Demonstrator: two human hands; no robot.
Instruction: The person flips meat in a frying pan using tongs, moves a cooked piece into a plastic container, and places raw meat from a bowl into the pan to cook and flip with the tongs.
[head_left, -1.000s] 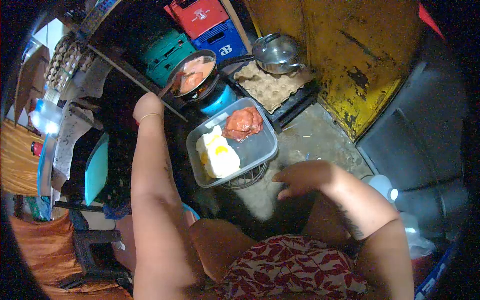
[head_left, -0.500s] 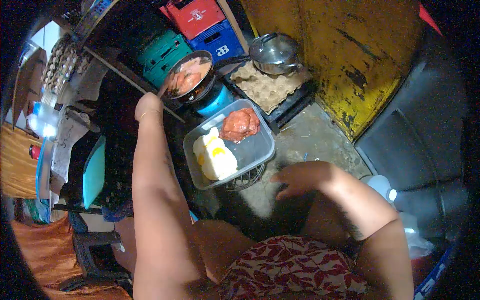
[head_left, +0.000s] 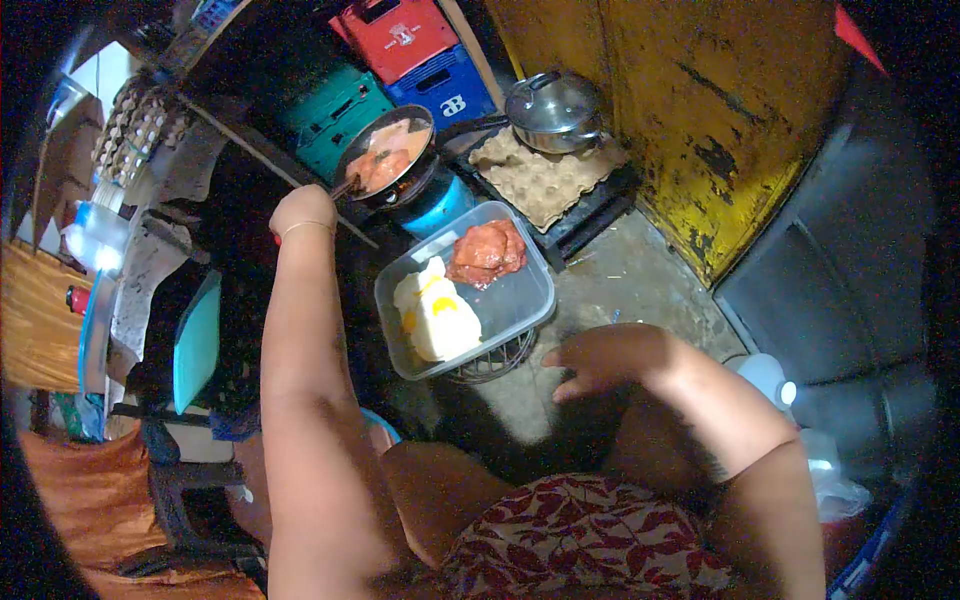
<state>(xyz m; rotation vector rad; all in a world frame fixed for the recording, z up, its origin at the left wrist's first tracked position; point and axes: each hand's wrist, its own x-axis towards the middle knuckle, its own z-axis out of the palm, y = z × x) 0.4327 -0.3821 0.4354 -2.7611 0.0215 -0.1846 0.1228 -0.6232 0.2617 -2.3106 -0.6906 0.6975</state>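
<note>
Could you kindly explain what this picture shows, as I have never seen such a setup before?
There is no machine here: a camera worn on a person's head looks forward and down at their own bare hands. The left hand is closed around a thin dark tool, mostly hidden, that reaches a pan of pinkish food on a blue stove. The right hand hangs open, with nothing visible in it. Between the arms, a clear plastic container holds reddish food and white-and-yellow food. Beyond it, a lidded pot sits on a bumpy cardboard tray.
</note>
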